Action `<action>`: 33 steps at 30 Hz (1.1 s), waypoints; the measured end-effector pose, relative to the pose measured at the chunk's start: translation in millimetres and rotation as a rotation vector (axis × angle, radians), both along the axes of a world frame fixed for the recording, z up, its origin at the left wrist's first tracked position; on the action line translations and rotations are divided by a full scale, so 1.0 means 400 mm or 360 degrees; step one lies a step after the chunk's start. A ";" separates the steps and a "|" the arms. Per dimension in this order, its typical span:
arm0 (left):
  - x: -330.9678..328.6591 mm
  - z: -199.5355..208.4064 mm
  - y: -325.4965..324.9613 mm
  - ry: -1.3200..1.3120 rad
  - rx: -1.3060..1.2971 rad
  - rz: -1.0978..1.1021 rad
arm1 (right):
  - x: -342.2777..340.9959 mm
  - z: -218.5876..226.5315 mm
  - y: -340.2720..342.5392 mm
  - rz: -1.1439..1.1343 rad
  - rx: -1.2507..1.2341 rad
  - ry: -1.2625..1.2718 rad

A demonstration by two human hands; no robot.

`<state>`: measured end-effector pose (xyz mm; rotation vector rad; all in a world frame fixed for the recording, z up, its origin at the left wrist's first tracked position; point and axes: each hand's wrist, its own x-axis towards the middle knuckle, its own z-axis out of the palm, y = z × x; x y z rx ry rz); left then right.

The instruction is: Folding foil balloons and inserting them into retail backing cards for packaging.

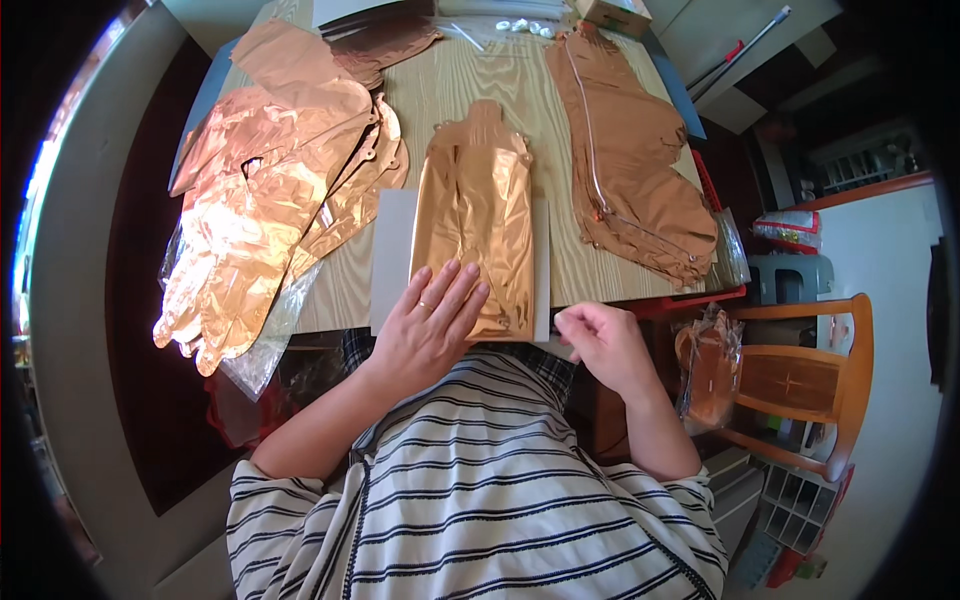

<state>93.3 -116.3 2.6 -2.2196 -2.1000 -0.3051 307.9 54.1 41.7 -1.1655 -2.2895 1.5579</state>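
A folded rose-gold foil balloon (475,220) lies flat in front of me, its narrow tab pointing to the far side. Under it is a light grey board (393,250), which shows along both sides. My left hand (435,315) rests flat on the near end of the foil, fingers stretched out. Just right of the foil's near corner, by the table's front edge, my right hand (600,345) is closed with its fingers curled. Whatever those fingers may hold is hidden.
Unfolded foil balloons (250,190) are heaped at the left, partly over clear plastic (255,365). More foil balloons (625,150) lie at the right with a thin white tube (590,135) across them. Small white pieces (522,26) sit at the back. A wooden chair (800,380) stands right.
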 end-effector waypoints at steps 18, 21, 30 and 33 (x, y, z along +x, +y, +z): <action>-0.005 -0.034 -0.016 -0.0505 0.0608 0.0191 | -0.081 0.021 0.243 -0.0790 0.0144 0.0441; -0.002 -0.015 -0.015 -0.0837 0.0818 0.0330 | -0.051 0.027 0.213 -0.0682 0.0144 0.0354; 0.036 0.035 0.028 -0.0196 0.0474 0.0269 | -0.090 -0.036 0.045 -0.0063 -0.0551 0.0246; 0.025 0.001 0.017 -0.0213 0.0331 0.0205 | -0.077 -0.016 0.029 -0.0027 0.0385 0.0092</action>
